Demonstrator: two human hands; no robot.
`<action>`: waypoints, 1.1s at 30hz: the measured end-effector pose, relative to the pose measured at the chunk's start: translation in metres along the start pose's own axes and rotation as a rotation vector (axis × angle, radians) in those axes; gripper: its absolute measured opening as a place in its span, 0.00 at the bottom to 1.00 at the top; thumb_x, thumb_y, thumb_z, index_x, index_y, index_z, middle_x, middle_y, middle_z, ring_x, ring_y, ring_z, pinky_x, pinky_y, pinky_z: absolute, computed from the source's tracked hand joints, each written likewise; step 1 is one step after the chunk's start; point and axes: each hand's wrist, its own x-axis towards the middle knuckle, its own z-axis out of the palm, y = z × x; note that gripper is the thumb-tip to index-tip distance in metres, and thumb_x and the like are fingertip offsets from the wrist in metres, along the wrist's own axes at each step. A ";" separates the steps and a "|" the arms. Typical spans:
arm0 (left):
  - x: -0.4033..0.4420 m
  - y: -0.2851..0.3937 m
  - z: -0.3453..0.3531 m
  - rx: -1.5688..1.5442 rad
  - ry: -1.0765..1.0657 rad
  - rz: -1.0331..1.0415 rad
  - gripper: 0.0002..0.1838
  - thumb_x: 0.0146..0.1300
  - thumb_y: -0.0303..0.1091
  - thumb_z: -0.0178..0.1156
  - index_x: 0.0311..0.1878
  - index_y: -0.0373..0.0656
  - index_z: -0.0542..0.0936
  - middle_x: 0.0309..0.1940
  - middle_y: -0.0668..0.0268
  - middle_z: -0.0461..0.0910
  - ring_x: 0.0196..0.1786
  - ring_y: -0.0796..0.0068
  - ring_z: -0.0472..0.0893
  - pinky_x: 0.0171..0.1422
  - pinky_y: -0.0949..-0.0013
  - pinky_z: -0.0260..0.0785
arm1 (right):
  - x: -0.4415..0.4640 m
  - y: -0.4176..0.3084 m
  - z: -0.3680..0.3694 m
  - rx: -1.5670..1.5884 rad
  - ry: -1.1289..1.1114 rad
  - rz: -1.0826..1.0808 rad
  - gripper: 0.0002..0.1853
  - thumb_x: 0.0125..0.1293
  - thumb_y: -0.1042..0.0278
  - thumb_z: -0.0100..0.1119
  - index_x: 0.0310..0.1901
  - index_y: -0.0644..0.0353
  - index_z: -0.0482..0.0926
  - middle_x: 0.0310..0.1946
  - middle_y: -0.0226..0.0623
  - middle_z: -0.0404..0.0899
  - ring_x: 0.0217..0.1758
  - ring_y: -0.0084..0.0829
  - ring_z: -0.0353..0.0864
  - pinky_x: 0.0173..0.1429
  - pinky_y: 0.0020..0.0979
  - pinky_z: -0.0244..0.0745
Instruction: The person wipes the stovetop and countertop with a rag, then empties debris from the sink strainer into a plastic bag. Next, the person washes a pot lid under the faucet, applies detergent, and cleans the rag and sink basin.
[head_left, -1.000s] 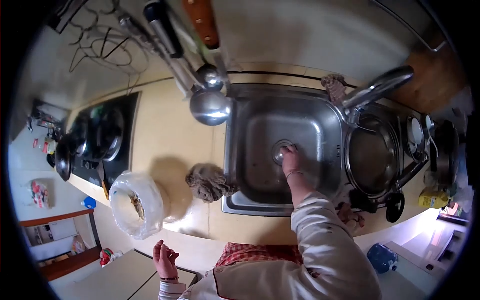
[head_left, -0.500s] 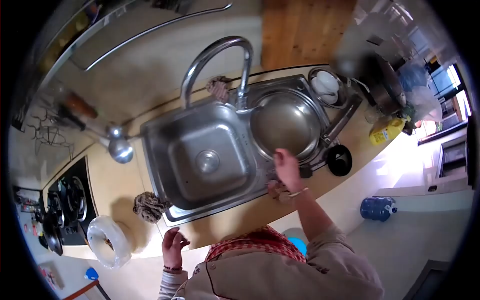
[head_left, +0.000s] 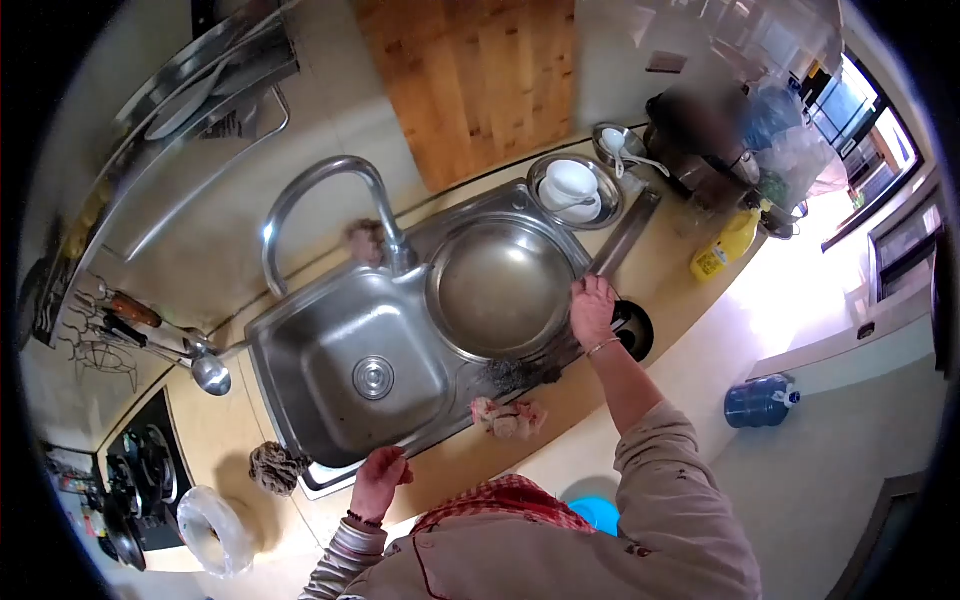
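Note:
A wide metal frying pan rests in the right-hand bowl of the sink, its long handle pointing to the back right. My right hand is closed at the pan's rim, where the handle joins. Just in front of the sink's left bowl, my left hand hovers by the counter edge with fingers curled and nothing visible in them. Between the hands, a dark scouring pad lies along the sink's front rim, and a crumpled pink-and-white cloth lies before it.
A curved faucet arches over the left bowl. A brown rag sits at the sink's left corner. Behind the pan stand a basin with white bowls and a yellow bottle. A small black pan is beside my right wrist.
My right hand has gone from the pan's front edge to the handle's base. My left hand has moved slightly right. The view has shifted, showing more of the wall and counter back.

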 end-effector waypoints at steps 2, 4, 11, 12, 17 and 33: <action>0.002 -0.006 -0.004 -0.020 -0.003 0.005 0.12 0.64 0.29 0.53 0.49 0.34 0.72 0.31 0.65 0.77 0.32 0.76 0.78 0.39 0.73 0.73 | 0.000 0.003 0.001 0.017 -0.012 0.002 0.13 0.49 0.65 0.56 0.39 0.55 0.76 0.45 0.34 0.71 0.53 0.37 0.67 0.56 0.38 0.62; 0.001 -0.006 -0.006 0.049 0.047 0.012 0.12 0.64 0.30 0.54 0.48 0.34 0.72 0.31 0.65 0.77 0.32 0.76 0.78 0.38 0.73 0.73 | -0.001 0.003 -0.006 0.034 -0.029 -0.004 0.12 0.51 0.66 0.53 0.39 0.54 0.76 0.43 0.33 0.72 0.52 0.37 0.67 0.55 0.38 0.62; 0.013 -0.008 -0.011 0.039 0.061 0.025 0.13 0.64 0.30 0.54 0.48 0.34 0.74 0.31 0.64 0.78 0.32 0.76 0.79 0.38 0.73 0.74 | 0.011 0.029 0.008 -0.066 -0.255 0.076 0.12 0.56 0.70 0.48 0.42 0.55 0.76 0.42 0.33 0.72 0.52 0.37 0.67 0.54 0.37 0.64; 0.013 -0.009 -0.012 0.009 0.054 0.025 0.13 0.64 0.30 0.54 0.49 0.34 0.74 0.31 0.64 0.78 0.33 0.76 0.79 0.38 0.73 0.74 | 0.012 0.030 0.009 -0.121 -0.300 0.115 0.12 0.57 0.71 0.48 0.43 0.55 0.75 0.43 0.33 0.72 0.52 0.37 0.67 0.54 0.36 0.64; 0.030 -0.005 -0.004 0.010 0.028 0.020 0.13 0.63 0.29 0.54 0.49 0.34 0.73 0.29 0.64 0.77 0.30 0.77 0.77 0.35 0.74 0.72 | 0.011 -0.014 -0.029 0.179 -0.198 0.150 0.12 0.57 0.65 0.53 0.41 0.61 0.76 0.40 0.44 0.78 0.47 0.42 0.75 0.51 0.41 0.71; 0.245 -0.002 0.081 0.441 0.358 0.081 0.19 0.51 0.40 0.59 0.45 0.41 0.77 0.36 0.53 0.80 0.42 0.54 0.79 0.47 0.61 0.71 | 0.000 -0.029 -0.006 0.384 -0.525 0.411 0.20 0.56 0.56 0.57 0.33 0.72 0.77 0.36 0.57 0.78 0.42 0.51 0.78 0.45 0.44 0.75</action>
